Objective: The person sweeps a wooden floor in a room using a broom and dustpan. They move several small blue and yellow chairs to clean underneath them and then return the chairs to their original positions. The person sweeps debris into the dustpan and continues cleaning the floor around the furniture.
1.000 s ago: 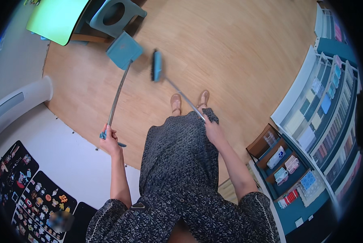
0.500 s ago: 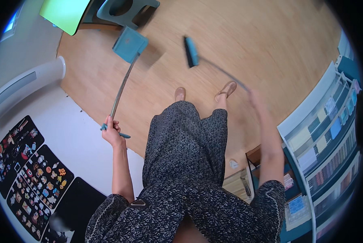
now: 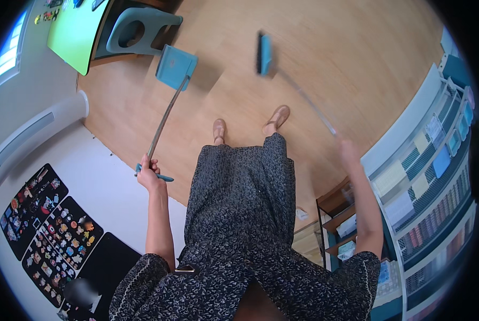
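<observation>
My left hand (image 3: 150,174) is closed around the handle of a long dustpan (image 3: 176,67), whose blue pan hangs out ahead of me near a blue stool. A teal crosspiece shows at the grip. On the right, my right hand (image 3: 349,155), smeared by motion, grips the thin handle of a broom (image 3: 265,53). The broom's blue head with dark bristles is to the right of the dustpan, with a gap between them. The bristles face left, toward the pan.
A blue stool (image 3: 138,29) stands by a green-topped table (image 3: 76,35) at the far left. Along the right runs a white shelf rack (image 3: 410,187) with packs and rolls. A white air conditioner (image 3: 41,131) and black boards (image 3: 71,232) with small charms are at left.
The broom head has moved farther ahead and slightly right, and its handle has swung with it. The dustpan has shifted slightly right in view. My feet and the whole view have shifted.
</observation>
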The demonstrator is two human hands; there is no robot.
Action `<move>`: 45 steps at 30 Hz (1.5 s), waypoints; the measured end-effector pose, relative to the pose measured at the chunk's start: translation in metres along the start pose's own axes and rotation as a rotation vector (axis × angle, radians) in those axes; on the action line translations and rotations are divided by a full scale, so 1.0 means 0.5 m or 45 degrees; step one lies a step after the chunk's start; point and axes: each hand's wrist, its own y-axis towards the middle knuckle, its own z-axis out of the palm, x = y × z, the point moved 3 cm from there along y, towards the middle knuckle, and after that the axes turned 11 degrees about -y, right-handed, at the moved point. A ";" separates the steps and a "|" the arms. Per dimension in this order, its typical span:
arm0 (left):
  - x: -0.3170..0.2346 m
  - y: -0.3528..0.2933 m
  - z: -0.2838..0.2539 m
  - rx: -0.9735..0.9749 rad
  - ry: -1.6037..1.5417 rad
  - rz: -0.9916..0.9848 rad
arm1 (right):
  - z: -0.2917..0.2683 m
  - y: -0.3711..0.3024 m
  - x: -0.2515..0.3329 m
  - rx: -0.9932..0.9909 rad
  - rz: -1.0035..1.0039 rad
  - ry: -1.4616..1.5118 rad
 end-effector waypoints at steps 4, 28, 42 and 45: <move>-0.008 -0.051 0.071 0.051 0.020 0.045 | 0.008 0.025 0.114 0.272 -0.213 -0.047; 0.017 0.140 0.267 -0.059 -0.042 -0.237 | -0.357 0.302 -0.216 0.032 0.384 -0.090; -0.062 0.133 0.375 -0.363 0.034 -0.327 | -0.535 0.819 0.374 0.257 -0.129 0.149; -0.051 0.136 0.373 -0.443 0.040 -0.329 | -0.506 0.874 0.275 0.328 0.358 0.882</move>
